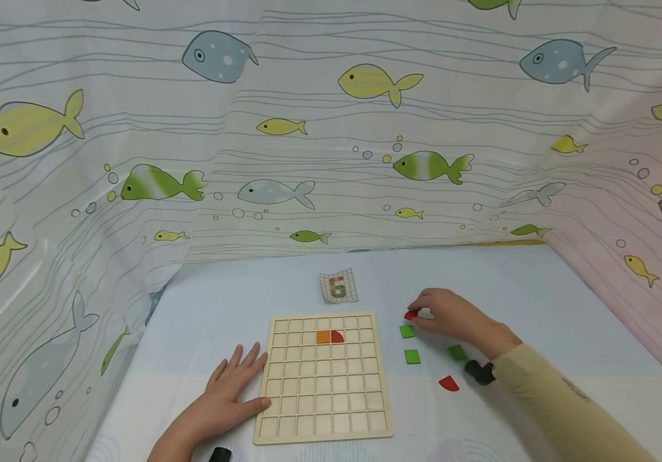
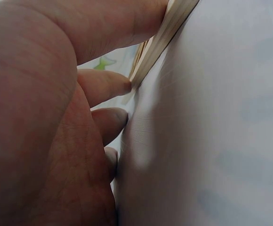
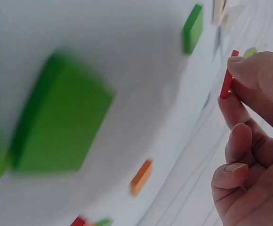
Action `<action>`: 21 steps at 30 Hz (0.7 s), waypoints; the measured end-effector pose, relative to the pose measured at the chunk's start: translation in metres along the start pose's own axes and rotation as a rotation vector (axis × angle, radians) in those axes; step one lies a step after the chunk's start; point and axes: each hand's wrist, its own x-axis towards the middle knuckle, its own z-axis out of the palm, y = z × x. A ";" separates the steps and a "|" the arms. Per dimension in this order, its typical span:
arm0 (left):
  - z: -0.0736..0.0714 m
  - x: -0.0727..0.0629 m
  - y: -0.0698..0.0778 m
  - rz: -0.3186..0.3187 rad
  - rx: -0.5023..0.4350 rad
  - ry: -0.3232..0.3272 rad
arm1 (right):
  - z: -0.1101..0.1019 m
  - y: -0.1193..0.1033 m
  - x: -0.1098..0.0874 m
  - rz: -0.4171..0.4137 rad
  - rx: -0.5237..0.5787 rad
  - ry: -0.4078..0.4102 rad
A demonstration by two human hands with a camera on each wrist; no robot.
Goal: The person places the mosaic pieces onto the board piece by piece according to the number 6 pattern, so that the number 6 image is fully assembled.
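Fingers of the right hand (image 1: pixel 454 316) pinch a thin flat red piece (image 1: pixel 409 316) near a green square tile (image 1: pixel 407 332) — the left hand (image 1: pixel 225 393), fingers spread, touches the left edge of a rectangular pale wooden grid board (image 1: pixel 323 424).

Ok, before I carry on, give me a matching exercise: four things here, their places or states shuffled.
1. left hand
2. right hand
3. orange square in the gridded board
4. printed pattern sheet

A. lying beyond the board's far edge
B. touching the board's left edge
C. pinching a red tile
D. directly left of a red quarter-circle

Pairs: 1-B, 2-C, 3-D, 4-A
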 end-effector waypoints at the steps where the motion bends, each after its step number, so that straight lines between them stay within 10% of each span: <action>1: 0.000 0.000 0.000 0.001 -0.001 -0.001 | 0.001 -0.003 0.003 -0.012 -0.004 0.002; 21: 0.000 -0.001 -0.003 0.017 -0.016 -0.004 | 0.014 -0.069 0.047 -0.154 0.006 -0.036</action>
